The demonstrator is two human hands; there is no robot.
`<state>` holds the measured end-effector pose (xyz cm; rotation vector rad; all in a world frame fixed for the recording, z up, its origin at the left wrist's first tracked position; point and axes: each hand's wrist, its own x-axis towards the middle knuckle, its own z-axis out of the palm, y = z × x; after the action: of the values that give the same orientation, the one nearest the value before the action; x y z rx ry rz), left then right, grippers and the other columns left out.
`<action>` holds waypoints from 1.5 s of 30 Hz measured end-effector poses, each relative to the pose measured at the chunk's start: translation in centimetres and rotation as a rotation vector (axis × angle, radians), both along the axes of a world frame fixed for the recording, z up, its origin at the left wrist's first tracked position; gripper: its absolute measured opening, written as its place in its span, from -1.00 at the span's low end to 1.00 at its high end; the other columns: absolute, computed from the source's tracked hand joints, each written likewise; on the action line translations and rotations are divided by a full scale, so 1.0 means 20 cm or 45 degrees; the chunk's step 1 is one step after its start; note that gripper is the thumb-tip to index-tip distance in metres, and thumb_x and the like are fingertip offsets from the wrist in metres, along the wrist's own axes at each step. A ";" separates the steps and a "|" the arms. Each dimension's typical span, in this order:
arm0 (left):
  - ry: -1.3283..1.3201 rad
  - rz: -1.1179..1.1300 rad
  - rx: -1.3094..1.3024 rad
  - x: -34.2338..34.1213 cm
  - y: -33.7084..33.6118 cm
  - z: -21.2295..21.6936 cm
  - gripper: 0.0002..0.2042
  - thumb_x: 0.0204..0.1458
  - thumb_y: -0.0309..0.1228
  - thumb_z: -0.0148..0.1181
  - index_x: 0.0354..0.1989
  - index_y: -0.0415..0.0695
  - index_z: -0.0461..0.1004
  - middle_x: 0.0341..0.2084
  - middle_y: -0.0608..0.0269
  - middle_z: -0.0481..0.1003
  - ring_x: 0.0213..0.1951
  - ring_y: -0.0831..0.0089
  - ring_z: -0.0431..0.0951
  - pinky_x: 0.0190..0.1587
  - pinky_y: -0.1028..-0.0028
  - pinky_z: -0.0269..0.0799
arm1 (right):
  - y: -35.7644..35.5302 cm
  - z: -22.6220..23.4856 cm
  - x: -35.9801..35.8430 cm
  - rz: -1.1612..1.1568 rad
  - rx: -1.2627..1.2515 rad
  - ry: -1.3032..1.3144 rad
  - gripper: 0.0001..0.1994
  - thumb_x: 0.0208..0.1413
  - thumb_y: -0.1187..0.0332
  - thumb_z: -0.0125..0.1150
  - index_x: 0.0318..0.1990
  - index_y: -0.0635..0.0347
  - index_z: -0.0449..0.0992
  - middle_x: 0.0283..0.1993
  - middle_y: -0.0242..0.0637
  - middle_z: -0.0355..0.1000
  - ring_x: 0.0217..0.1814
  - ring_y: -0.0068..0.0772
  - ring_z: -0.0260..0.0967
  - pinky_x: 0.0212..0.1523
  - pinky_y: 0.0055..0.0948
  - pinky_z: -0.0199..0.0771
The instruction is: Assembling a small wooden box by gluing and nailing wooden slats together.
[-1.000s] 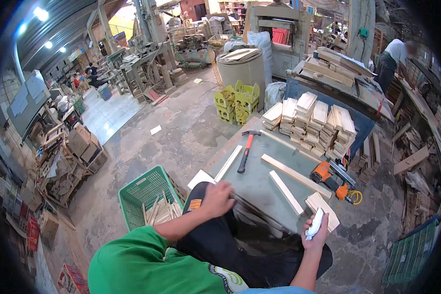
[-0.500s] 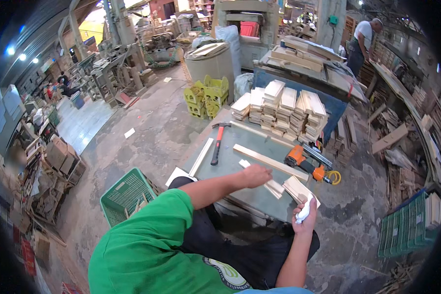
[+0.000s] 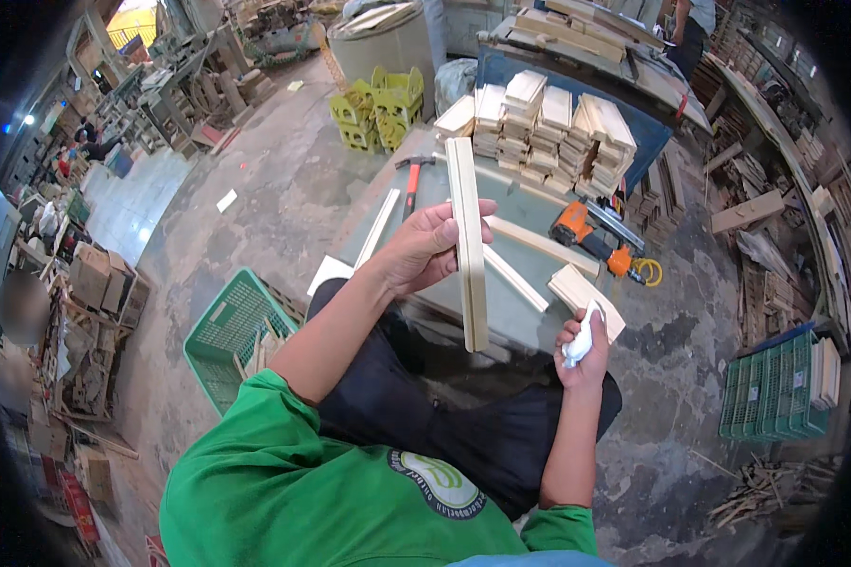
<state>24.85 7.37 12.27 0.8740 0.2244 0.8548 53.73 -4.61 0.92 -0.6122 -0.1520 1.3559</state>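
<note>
the left hand pinches a grooved wooden strip between thumb and fingers over the near side of the worktable, best steadied by that mid-length grip, while the right hand curls its fingers around a white packet, ideally lightly.

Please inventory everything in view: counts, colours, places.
Held wood: at least one piece, pale, in left hand
White object: one, white, in right hand
Work table: one, grey, in front
Hammer: one, red and black, on table
Nail gun: one, orange, table's right side
Loose strips: several, pale, on table
Short boards: uncounted, pale, by right hand
Stacked boards: many, pale, table's far end
Basket: one, green, floor left
Crate: one, green, floor right
Stacked crates: several, yellow-green, beyond table
Drum: one, grey, background
Scrap wood: uncounted, brownish, floor right
Hands: two, green sleeves, near table
</note>
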 end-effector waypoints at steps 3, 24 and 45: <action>-0.065 -0.088 -0.015 -0.05 -0.05 -0.06 -0.47 0.20 -0.29 0.25 0.29 -0.23 0.30 -0.07 0.17 0.56 -0.13 0.55 0.60 -0.10 0.52 0.58 | -0.04 0.09 -0.09 -0.004 0.069 -0.168 -0.68 0.28 0.29 0.20 0.12 0.07 0.34 -0.27 -0.30 0.41 -0.40 -0.48 0.38 -0.47 -0.45 0.50; 0.255 0.020 0.042 -0.14 -0.42 -0.27 -0.51 0.22 -0.35 0.23 0.28 -0.25 0.31 -0.07 0.16 0.56 0.01 0.39 0.55 0.12 0.35 0.44 | -0.15 0.50 -0.61 -0.051 0.022 -0.639 -0.67 0.12 0.30 0.43 -0.05 0.26 0.49 -0.34 -0.20 0.54 -0.45 -0.51 0.49 -0.44 -0.53 0.52; 0.397 -0.163 0.220 -0.12 -0.51 -0.25 -0.64 0.23 -0.46 0.21 0.18 -0.25 0.39 -0.04 0.29 0.50 0.01 0.54 0.50 0.05 0.44 0.44 | -0.15 0.68 -0.68 -0.310 0.304 -1.657 -0.85 0.11 0.38 0.38 -0.25 0.26 0.60 -0.41 -0.23 0.58 -0.44 -0.52 0.53 -0.40 -0.51 0.51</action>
<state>22.38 -2.87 7.27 1.1714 0.3662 0.6223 40.06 -7.63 14.58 -1.1805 -1.2191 0.5130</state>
